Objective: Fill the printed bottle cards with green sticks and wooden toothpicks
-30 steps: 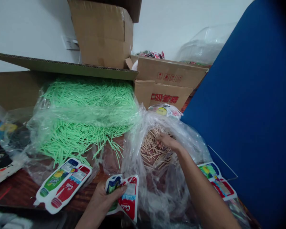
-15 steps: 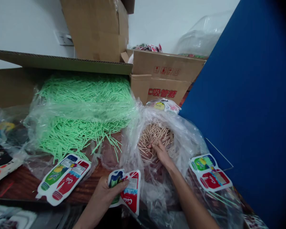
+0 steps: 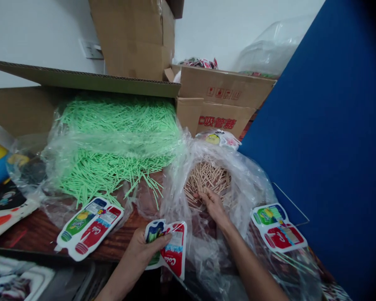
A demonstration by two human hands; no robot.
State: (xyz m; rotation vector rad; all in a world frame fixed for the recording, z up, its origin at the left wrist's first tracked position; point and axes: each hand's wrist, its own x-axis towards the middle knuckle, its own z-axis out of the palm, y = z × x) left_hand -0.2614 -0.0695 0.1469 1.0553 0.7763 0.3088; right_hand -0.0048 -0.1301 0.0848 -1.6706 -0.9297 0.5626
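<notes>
My left hand [image 3: 150, 247] grips a bottle-shaped pouch [image 3: 174, 251] printed with a red cola bottle and a green bottle, thumb across its front. Green sticks show in the pouch's green half. At the near edge of a heap of thin brown sticks [image 3: 209, 177], my right hand [image 3: 213, 205] has thumb and fingers closed together on some sticks; how many is hidden. The heap lies in an open clear plastic bag [image 3: 247, 177]. Left of it, a large pile of light green sticks [image 3: 115, 117] spills from clear plastic in a cardboard box.
Stacked pouches [image 3: 89, 228] lie on the dark wooden table [image 3: 28, 234] at left. Another pouch [image 3: 278, 228], partly filled, rests on plastic at right, beside a blue panel [image 3: 319, 146]. Cardboard boxes [image 3: 222, 108] stand behind. A raised flap [image 3: 113, 81] overhangs the green sticks.
The camera view has shifted, so the scene sits slightly farther right. My right hand has drawn slightly toward the near edge of the brown heap. My left hand still grips the pouch.
</notes>
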